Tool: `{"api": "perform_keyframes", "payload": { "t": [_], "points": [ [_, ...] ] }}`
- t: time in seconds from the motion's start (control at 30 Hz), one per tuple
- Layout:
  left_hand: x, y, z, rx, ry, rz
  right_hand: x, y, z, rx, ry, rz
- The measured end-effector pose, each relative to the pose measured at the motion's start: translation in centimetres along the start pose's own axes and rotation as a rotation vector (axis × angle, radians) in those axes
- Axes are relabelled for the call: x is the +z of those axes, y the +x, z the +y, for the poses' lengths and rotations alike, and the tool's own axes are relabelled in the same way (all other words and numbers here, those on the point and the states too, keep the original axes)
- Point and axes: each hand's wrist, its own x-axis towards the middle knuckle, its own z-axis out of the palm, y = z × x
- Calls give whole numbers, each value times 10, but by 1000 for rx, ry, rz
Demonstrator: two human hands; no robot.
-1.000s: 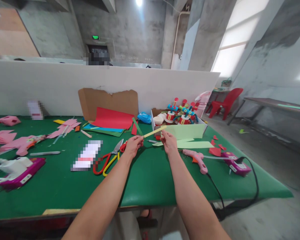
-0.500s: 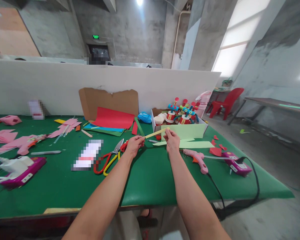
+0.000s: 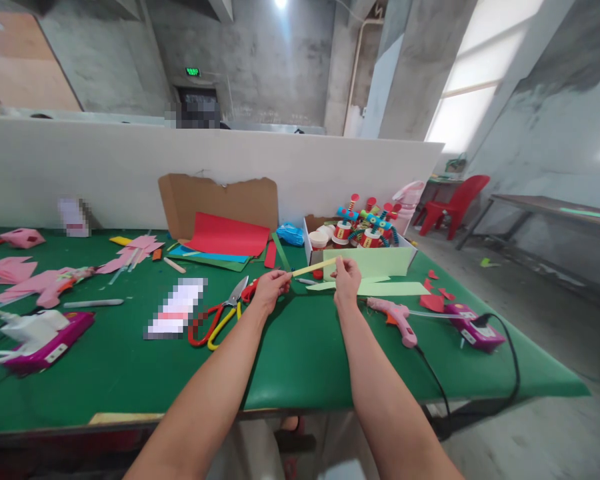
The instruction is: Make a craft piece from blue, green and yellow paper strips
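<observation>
A narrow yellow paper strip (image 3: 314,268) is stretched between my two hands above the green table (image 3: 300,360). My left hand (image 3: 274,291) pinches its left end, and my right hand (image 3: 347,279) pinches the right end, slightly higher. Below and left of my left hand lie scissors with red and yellow handles (image 3: 215,325). Light green paper strips (image 3: 395,289) lie behind and beside my right hand. To the right of that hand rests a pink hot glue gun (image 3: 395,317), a glue stick in its back.
Behind my hands stands a box (image 3: 410,260) of paper-cup figures (image 3: 371,237). Red paper (image 3: 230,233) lies before a cardboard piece (image 3: 220,197). Purple power strips sit at left (image 3: 50,343) and right (image 3: 475,328). A white partition (image 3: 300,167) closes off the back.
Both hands keep hold of the yellow paper strip. My right hand's fingers have shifted slightly at its end; the view has moved a little.
</observation>
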Motion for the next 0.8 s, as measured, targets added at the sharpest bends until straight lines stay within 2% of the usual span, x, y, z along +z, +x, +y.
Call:
{"api": "perform_keyframes", "payload": {
  "t": [0.23, 0.33, 0.53, 0.7, 0.8],
  "points": [
    [0, 0, 1, 0, 0, 15, -5, -1, -4, -111, -288, 9],
    [1, 0, 1, 0, 12, 11, -5, -1, -5, -100, -309, 21],
    [1, 0, 1, 12, 16, 24, 0, 0, -3, -34, -96, -17],
    [0, 1, 1, 13, 4, 39, 2, 2, -3, 189, 154, -49],
    [-1, 1, 2, -4, -15, 55, 1, 3, -6, 310, 230, -88]
  ]
}}
